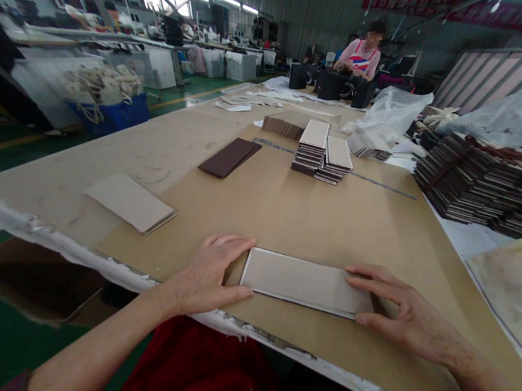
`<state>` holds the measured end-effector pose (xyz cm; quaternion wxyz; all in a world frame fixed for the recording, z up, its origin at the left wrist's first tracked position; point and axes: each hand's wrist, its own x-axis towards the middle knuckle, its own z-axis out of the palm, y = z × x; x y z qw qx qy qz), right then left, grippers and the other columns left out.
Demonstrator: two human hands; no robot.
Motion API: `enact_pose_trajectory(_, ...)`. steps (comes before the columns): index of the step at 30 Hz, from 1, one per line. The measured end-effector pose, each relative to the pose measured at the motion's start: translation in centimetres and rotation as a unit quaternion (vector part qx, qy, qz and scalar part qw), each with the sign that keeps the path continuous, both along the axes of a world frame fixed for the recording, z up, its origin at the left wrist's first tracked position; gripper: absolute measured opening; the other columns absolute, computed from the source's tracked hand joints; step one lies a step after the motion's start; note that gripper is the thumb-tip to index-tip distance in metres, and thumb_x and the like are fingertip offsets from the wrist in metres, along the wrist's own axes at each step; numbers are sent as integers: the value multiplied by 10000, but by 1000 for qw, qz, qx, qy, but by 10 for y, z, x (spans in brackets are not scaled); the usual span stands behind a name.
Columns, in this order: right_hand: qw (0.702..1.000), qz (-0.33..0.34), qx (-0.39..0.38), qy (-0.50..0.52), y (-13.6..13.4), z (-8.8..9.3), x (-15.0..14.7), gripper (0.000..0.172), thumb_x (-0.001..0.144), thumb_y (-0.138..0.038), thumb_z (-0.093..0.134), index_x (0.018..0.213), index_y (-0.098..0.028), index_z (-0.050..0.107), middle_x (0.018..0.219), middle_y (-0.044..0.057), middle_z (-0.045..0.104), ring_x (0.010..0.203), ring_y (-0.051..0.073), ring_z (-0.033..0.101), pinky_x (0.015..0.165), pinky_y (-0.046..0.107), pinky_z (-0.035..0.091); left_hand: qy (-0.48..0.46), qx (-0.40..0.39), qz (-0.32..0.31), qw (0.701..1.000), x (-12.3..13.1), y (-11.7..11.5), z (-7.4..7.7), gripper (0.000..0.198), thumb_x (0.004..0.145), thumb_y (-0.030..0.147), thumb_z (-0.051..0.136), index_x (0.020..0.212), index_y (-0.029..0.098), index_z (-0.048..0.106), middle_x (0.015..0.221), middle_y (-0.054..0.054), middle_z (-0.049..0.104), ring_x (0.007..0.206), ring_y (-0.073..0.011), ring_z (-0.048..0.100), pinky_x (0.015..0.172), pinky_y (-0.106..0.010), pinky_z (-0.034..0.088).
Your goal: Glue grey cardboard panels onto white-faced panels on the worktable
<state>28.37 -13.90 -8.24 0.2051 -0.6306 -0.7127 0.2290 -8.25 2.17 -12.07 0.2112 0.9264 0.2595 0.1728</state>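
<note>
We take the brown cardboard sheet (295,216) covering the table as our landmark. On it, beyond the hands: one dark brown panel (229,157) flat near its far left edge, two side-by-side stacks of pale-topped panels (322,154) toward its far middle, one metal ruler (380,182) running past them. Just off its left edge lies one beige folded board (131,201); off its right edge, one large heap of dark bundled pieces (486,186). Nothing blocks the hands. At the sheet's near edge lies one pale rectangular panel (304,281). Our left hand (204,276) lies flat, fingers spread, touching its left end; our right hand (402,309), loosely open, touches its right corner. Neither hand grips it.
</note>
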Motion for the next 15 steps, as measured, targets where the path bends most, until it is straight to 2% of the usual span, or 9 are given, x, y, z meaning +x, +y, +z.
enact_pose_trajectory(5,1000,8,1,-10,2,0,0,436,839,-385,747,1258,-272,706,1423,120,575,1312,319,535,1112,572,422,-4,3,-2,1000,0,0,0,745,888,525,653,1509,281,320,1462,-113,488,1357,-310,423,1145,-488,313)
enact_pose_trajectory(15,1000,14,-15,3,6,-7,2,431,858,-385,732,1273,-278,694,1447,113,548,1347,322,493,1127,596,393,-12,6,-6,1000,1,1,1,644,920,465,614,1489,294,365,1449,-109,517,1359,-310,432,1145,-503,301)
